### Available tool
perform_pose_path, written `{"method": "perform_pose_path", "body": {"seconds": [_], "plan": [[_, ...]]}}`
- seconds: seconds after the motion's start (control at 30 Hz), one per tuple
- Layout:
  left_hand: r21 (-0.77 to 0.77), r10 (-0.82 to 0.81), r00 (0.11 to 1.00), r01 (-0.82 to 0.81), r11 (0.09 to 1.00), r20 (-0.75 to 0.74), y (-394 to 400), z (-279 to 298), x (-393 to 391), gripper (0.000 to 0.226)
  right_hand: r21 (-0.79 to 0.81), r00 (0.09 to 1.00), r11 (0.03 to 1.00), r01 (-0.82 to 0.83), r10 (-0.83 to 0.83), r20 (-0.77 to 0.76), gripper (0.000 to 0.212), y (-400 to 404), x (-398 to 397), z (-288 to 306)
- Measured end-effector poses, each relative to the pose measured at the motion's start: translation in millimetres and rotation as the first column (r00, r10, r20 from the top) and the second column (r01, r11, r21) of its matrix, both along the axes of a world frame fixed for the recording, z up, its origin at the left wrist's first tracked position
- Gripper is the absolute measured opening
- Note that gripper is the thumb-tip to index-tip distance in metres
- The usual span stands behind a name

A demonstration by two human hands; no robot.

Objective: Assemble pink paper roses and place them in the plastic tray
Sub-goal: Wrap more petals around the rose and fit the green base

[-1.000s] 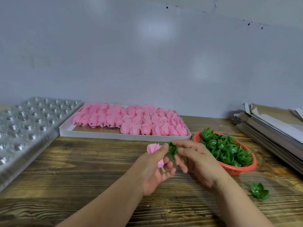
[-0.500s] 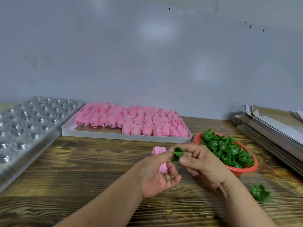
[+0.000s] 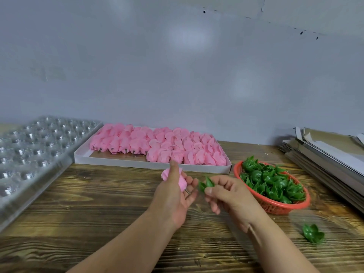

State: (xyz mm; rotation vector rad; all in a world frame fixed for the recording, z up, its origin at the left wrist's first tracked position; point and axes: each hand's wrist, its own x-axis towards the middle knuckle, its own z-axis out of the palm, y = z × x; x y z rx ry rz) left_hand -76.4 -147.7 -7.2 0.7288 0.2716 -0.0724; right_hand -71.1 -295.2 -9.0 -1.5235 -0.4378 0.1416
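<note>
White box: a shallow white cardboard box (image 3: 126, 163) lies at the back of the table, packed with rows of pink paper rose heads (image 3: 167, 146).
Red basket: a round red plastic mesh basket (image 3: 275, 207) stands just right of the box, heaped with green plastic calyx pieces (image 3: 271, 184).
Loose piece: one stray green calyx (image 3: 313, 235) lies on the wood near the right forearm.
Plastic tray: a clear moulded plastic tray with round cells (image 3: 35, 152) lies at the left, well apart from the hands.
Card stack: flattened grey-brown card sheets (image 3: 325, 154) are piled at the right edge.
Surface: dark, grained wooden table (image 3: 88, 203) against a plain pale grey wall (image 3: 177, 66).
Left hand: the left hand (image 3: 173, 196) grips a pink paper rose with a short metal stem (image 3: 177, 179), thumb raised over the petals, above the table centre.
Right hand: the right hand (image 3: 230, 196) pinches a green calyx (image 3: 205, 185) between thumb and fingertips, just beside the rose's stem but apart from it.
</note>
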Motion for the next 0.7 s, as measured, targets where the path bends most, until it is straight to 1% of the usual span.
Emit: {"method": "perform_pose_path", "body": {"seconds": [0.07, 0.13, 0.23, 0.33, 0.47, 0.53, 0.6, 0.63, 0.7], "plan": [[0.001, 0.005, 1.000, -0.005, 1.000, 0.023, 1, -1, 2, 0.041, -0.025, 1.000, 1.000, 0.000, 0.000, -0.017, 0.012, 4, -2, 0], [0.024, 0.013, 0.999, -0.013, 1.000, 0.037, 2, -2, 5, 0.041, -0.098, 1.000, 0.995, 0.028, -0.029, -0.001, 0.019, 3, -3, 0], [0.097, 0.024, 0.997, -0.030, 0.995, 0.067, 4, -4, 8, 0.039, -0.257, 0.997, 0.964, 0.062, -0.048, 0.060, 0.007, 3, -7, 1], [0.129, 0.006, 0.994, -0.020, 0.991, 0.109, 2, -4, 6, 0.036, -0.335, 0.994, 0.939, 0.076, -0.046, 0.096, 0.018, 8, -9, 1], [0.236, -0.006, 0.984, -0.038, 0.971, 0.180, -1, -3, 3, 0.034, -0.459, 0.974, 0.878, 0.133, -0.030, 0.224, 0.021, 10, -12, 5], [0.279, -0.016, 0.974, -0.049, 0.959, 0.226, -2, -2, 1, 0.041, -0.518, 0.955, 0.836, 0.180, -0.021, 0.297, 0.024, 10, -14, 6], [0.323, -0.052, 0.967, -0.032, 0.946, 0.249, -1, -4, 0, 0.053, -0.548, 0.941, 0.812, 0.199, -0.001, 0.340, 0.022, 12, -16, 7], [0.352, -0.071, 0.964, -0.025, 0.936, 0.255, -2, -5, 0, 0.057, -0.545, 0.939, 0.816, 0.195, 0.005, 0.343, 0.021, 12, -17, 8], [0.398, -0.089, 0.961, -0.023, 0.917, 0.260, -3, -7, -1, 0.060, -0.501, 0.953, 0.852, 0.151, 0.010, 0.304, 0.020, 15, -18, 8]]}}
